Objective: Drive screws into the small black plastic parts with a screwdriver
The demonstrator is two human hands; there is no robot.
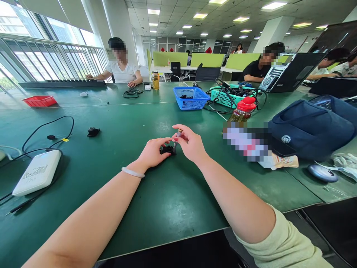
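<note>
Bare forearms come first, closest to us, the right one running out of a pale green sleeve (279, 238), the left one ringed by a whitish bangle (133, 172). Follow them up the green table (178, 208) and here's the action: left hand (152, 153) bent low, thumb and fingers closed around a small black part (166, 149), which sits at the table's middle, right between the two hands. And the right hand (192, 144)? Pinching a slim tool (179, 133) with a brownish top, held nearly upright, its lower end at the right edge of that black part; whether the tip actually touches, I can't tell.

Over on the left, a white box-shaped device (37, 173) lies beside a looping black cable (73, 124), with a small black piece (93, 131) just beyond the loop. Farther out, a red tray (40, 101). Straight ahead, a blue basket (191, 103) stands next to a teal basket (226, 99) heaped with dark cords. Right flank: a red-lidded bottle (239, 114), a navy bag (312, 126), a mouse (322, 173). And across the table, a co-worker in white (124, 70) sits with one hand by a coiled cable (132, 92).
</note>
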